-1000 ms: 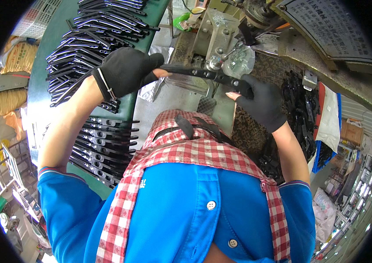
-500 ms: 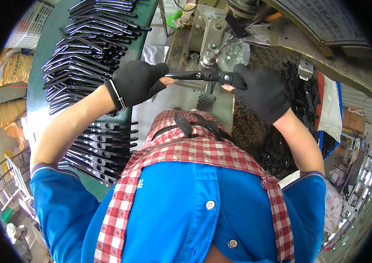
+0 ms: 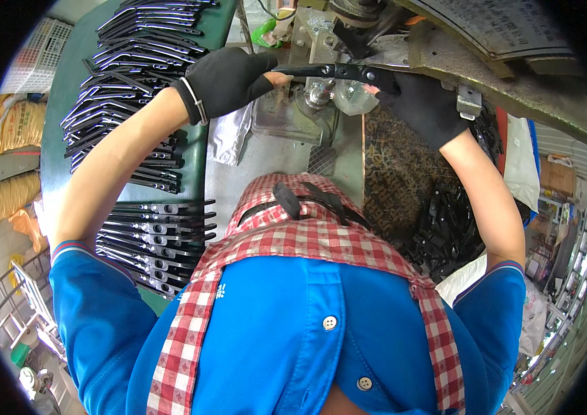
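A long black metal arm with a round pivot [image 3: 321, 70] is held level across the front of the machine. My left hand [image 3: 227, 83], in a black glove with bare fingertips, is closed round its left end. Closed on the wider right end is my right hand [image 3: 425, 107], gloved the same way. Under the arm stands the machine's round metal post [image 3: 317, 95], with a clear plastic piece [image 3: 354, 99] beside it. The arm seems to pass above the post; I cannot tell whether they touch.
Rows of bent black arms [image 3: 124, 104] cover the green table [image 3: 193, 162] at left, with flat holed parts [image 3: 158, 242] nearer me. At right, loose black parts [image 3: 449, 228] lie on a brown patterned board [image 3: 393, 152]. The machine's heavy frame [image 3: 438, 52] overhangs my right hand.
Both hands have carried the black metal arm away from my body, up toward the machine. The grip at each end looks the same.
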Available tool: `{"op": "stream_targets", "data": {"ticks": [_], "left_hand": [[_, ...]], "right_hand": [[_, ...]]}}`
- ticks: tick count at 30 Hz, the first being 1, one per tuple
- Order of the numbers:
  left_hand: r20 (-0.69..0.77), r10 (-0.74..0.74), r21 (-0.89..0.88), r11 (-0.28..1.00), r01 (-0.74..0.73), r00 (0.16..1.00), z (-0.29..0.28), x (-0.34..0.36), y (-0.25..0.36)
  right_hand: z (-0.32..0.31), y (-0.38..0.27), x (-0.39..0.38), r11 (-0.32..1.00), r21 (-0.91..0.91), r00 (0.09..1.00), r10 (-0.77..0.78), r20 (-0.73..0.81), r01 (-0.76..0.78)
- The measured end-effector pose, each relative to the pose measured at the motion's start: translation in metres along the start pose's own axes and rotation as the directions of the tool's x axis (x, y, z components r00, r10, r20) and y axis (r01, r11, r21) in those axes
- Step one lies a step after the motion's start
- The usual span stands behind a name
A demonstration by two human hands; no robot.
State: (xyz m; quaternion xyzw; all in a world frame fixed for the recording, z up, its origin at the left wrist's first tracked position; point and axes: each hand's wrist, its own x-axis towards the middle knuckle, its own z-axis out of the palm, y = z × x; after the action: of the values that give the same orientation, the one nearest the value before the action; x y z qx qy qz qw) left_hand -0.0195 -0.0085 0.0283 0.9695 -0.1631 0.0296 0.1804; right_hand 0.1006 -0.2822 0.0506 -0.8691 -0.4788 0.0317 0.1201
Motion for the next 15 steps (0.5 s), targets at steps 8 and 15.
{"op": "stream_targets", "data": {"ticks": [8,15], "left_hand": [[0.011,0.072,0.206,0.976,-0.073,0.997,-0.014,0.014,-0.004],[0.240,0.054,-0.202,0.979,-0.005,0.969,-0.005,0.027,-0.022]], "right_hand": [[-0.005,0.002,0.009,0.980,0.124,0.969,0.127,0.212,-0.156],[0.007,0.014,0.012,0.995,0.069,0.979,0.058,0.194,-0.073]]}}
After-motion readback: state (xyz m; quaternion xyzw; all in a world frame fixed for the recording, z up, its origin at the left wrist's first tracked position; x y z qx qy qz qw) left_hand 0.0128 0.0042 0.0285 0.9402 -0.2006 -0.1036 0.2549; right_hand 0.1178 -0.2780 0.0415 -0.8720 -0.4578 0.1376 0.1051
